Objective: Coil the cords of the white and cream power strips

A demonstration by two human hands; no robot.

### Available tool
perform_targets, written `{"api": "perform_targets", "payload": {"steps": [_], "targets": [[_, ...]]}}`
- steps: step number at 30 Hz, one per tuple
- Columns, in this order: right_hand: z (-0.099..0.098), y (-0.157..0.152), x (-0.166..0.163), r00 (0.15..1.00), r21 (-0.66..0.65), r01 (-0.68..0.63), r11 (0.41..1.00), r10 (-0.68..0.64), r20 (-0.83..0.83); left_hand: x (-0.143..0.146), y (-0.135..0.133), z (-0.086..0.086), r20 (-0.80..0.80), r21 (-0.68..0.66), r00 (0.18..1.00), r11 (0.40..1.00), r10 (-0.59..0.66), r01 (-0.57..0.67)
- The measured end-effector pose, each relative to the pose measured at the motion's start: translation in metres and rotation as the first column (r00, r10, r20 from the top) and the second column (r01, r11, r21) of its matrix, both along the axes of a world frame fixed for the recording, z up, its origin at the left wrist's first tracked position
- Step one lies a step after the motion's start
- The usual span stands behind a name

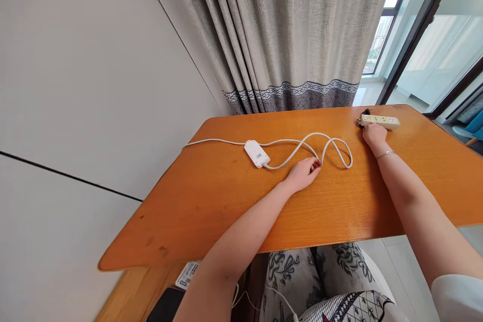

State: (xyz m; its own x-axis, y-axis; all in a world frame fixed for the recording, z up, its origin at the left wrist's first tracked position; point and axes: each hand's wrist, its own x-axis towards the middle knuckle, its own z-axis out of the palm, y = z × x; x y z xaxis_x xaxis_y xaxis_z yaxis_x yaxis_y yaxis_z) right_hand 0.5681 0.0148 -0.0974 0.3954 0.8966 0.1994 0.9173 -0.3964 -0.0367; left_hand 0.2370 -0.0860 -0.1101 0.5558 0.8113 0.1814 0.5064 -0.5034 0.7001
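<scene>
A white flat rectangular block (257,154) with a small label lies on the brown table, looking like an upturned power strip. A white cable (281,165) leaves its near end and runs in loose loops to the right. My left hand (302,175) rests on the tabletop, its fingers pinched on this cable. Farther right, a cream power strip (380,121) lies near the far edge. My right hand (375,136) is at its left end, fingers closed there and partly hidden. A black cord (366,111) shows behind that end, close to the fingertips.
The wooden table (226,201) meets a pale wall panel (94,85) on the left. A grey curtain (294,35) hangs behind it, with a glass sliding door (415,35) at right. Below the near edge are a dark object (166,306) and a thin white cord (281,294).
</scene>
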Motion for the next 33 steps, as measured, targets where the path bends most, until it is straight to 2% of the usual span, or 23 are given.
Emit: {"api": "perform_targets", "payload": {"steps": [6, 16, 25, 27, 29, 31, 33], "targets": [[-0.002, -0.007, 0.018, 0.997, -0.001, 0.077, 0.997, -0.077, 0.009, 0.0, 0.001, -0.002, 0.004, 0.007, 1.0, 1.0, 0.002, -0.002], [-0.005, -0.021, 0.016, 1.0, 0.044, 0.016, 0.999, -0.016, -0.008, 0.001, 0.002, -0.003, 0.0, 0.01, 1.0, 1.0, 0.008, -0.008], [-0.009, -0.028, 0.013, 0.998, 0.147, 0.02, 0.989, -0.011, -0.067, 0.0, 0.001, -0.002, 0.007, 0.007, 1.0, 1.0, 0.006, -0.006], [-0.009, -0.028, 0.015, 0.994, 0.203, 0.049, 0.978, -0.027, -0.108, 0.0, 0.001, -0.002, 0.01, 0.008, 1.0, 1.0, 0.006, -0.006], [-0.009, -0.028, 0.022, 0.973, 0.324, 0.156, 0.933, -0.088, -0.214, 0.0, 0.001, -0.002, 0.007, 0.011, 1.0, 1.0, 0.005, -0.005], [-0.008, -0.028, 0.034, 0.899, 0.423, 0.375, 0.825, -0.212, -0.383, 0.0, 0.001, -0.002, 0.003, 0.011, 1.0, 1.0, 0.002, -0.002], [-0.008, -0.029, 0.049, 0.786, 0.415, 0.577, 0.703, -0.34, -0.517, 0.0, 0.001, -0.002, 0.004, 0.008, 1.0, 1.0, 0.002, -0.002]]}}
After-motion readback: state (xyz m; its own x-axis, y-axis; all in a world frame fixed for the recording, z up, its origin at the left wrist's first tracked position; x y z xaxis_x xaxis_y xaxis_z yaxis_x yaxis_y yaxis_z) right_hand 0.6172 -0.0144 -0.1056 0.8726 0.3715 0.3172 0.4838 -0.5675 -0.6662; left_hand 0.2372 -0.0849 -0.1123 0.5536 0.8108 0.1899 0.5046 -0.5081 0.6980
